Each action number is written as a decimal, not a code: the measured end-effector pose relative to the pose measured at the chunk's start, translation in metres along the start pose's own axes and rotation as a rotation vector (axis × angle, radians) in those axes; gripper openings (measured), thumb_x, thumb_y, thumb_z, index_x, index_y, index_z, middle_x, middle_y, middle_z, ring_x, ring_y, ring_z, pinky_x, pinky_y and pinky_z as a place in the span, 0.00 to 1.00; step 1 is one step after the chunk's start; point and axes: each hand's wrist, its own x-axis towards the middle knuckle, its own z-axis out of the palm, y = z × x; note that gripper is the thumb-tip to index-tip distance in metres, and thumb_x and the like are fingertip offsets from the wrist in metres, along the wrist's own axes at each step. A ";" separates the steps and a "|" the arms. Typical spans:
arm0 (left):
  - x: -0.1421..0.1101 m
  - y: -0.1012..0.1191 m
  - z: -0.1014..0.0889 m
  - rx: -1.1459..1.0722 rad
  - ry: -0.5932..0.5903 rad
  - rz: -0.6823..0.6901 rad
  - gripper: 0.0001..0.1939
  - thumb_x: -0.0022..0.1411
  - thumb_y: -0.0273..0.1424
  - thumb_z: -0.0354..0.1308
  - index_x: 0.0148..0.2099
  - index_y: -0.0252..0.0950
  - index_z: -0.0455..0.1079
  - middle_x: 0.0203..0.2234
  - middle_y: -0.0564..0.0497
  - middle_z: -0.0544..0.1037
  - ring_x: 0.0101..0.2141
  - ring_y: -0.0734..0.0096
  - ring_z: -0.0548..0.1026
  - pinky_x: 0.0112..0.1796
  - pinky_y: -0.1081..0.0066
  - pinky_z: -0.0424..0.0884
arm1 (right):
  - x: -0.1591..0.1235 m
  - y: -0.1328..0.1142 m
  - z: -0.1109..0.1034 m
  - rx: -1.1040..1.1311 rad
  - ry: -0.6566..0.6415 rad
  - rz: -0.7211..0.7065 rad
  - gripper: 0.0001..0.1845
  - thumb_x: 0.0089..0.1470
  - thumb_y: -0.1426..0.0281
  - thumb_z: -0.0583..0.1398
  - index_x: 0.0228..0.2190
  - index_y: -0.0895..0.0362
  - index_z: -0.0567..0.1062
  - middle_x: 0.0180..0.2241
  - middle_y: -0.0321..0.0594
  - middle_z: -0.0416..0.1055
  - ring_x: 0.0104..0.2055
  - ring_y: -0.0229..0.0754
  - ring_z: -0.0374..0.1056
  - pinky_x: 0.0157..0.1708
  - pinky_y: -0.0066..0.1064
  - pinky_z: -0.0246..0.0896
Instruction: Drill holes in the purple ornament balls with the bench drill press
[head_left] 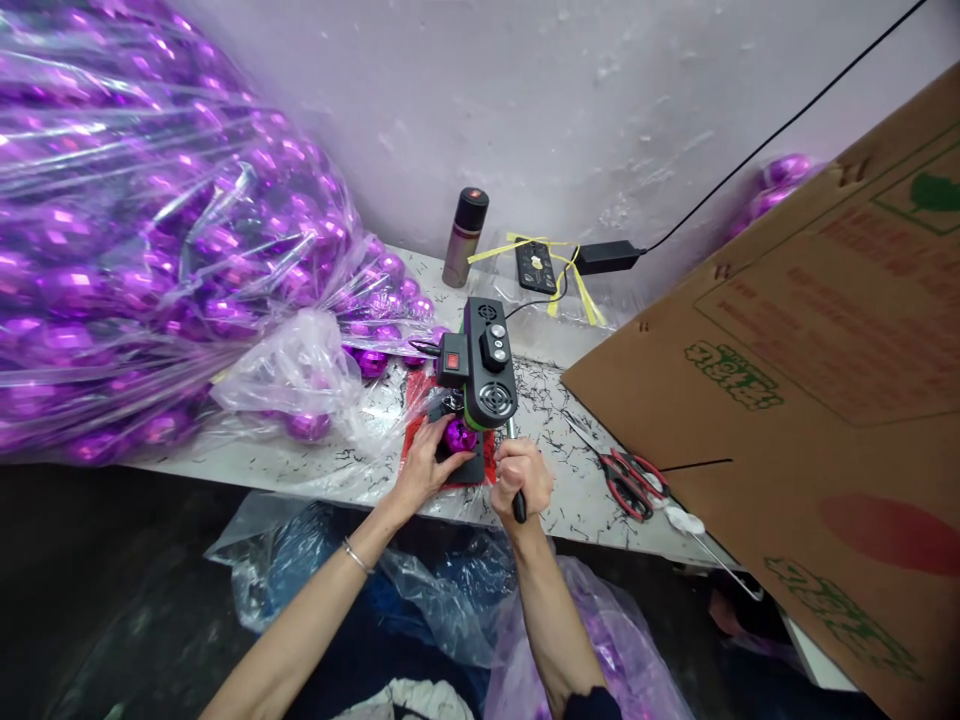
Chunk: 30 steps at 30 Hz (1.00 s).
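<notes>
A shiny purple ball [460, 436] sits on the dark base of a small black bench machine [489, 360], under its head. My left hand [427, 462] holds the ball from the left and front, thumb and fingers round it. With my right hand [523, 478] I grip the machine's lever handle [519, 507], whose black end sticks out below my fist. A metal rod runs from the handle up to the machine. Red sheeting [411, 432] lies beneath the base. How the ball meets the machine's head is partly hidden.
A large clear bag of purple balls [150, 230] fills the left side. A tall cardboard box [795, 380] stands at right, with red-handled scissors [631, 482] beside it. Behind are a bottle [465, 237], a phone [535, 265] and a black power adapter [607, 257]. Dark scraps litter the white table [559, 510].
</notes>
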 end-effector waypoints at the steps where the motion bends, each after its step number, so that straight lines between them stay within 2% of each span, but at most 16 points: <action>1: 0.000 0.000 0.000 0.000 -0.004 0.001 0.30 0.63 0.43 0.67 0.63 0.38 0.68 0.56 0.41 0.79 0.60 0.50 0.74 0.66 0.46 0.61 | -0.003 0.002 0.001 0.004 0.002 -0.002 0.19 0.70 0.65 0.50 0.26 0.52 0.66 0.25 0.36 0.70 0.25 0.36 0.64 0.28 0.32 0.57; 11: 0.000 -0.002 0.001 0.002 0.004 0.004 0.29 0.63 0.44 0.66 0.62 0.40 0.68 0.56 0.42 0.79 0.60 0.49 0.74 0.66 0.46 0.62 | -0.013 0.007 0.003 -0.014 0.011 0.045 0.22 0.70 0.63 0.48 0.24 0.52 0.67 0.24 0.37 0.70 0.25 0.38 0.63 0.30 0.34 0.59; 22: -0.001 -0.006 0.005 0.095 0.054 0.107 0.28 0.64 0.39 0.66 0.63 0.38 0.66 0.54 0.41 0.79 0.56 0.51 0.77 0.61 0.48 0.69 | -0.009 0.005 0.006 0.001 0.056 -0.018 0.18 0.71 0.67 0.48 0.26 0.53 0.64 0.26 0.36 0.67 0.26 0.36 0.62 0.29 0.32 0.59; 30: -0.002 -0.008 0.005 0.110 0.052 0.117 0.30 0.64 0.41 0.67 0.64 0.39 0.66 0.55 0.41 0.79 0.57 0.50 0.77 0.61 0.48 0.69 | -0.012 0.006 0.006 -0.066 0.044 -0.024 0.19 0.71 0.68 0.46 0.26 0.52 0.62 0.24 0.34 0.65 0.26 0.35 0.63 0.30 0.32 0.59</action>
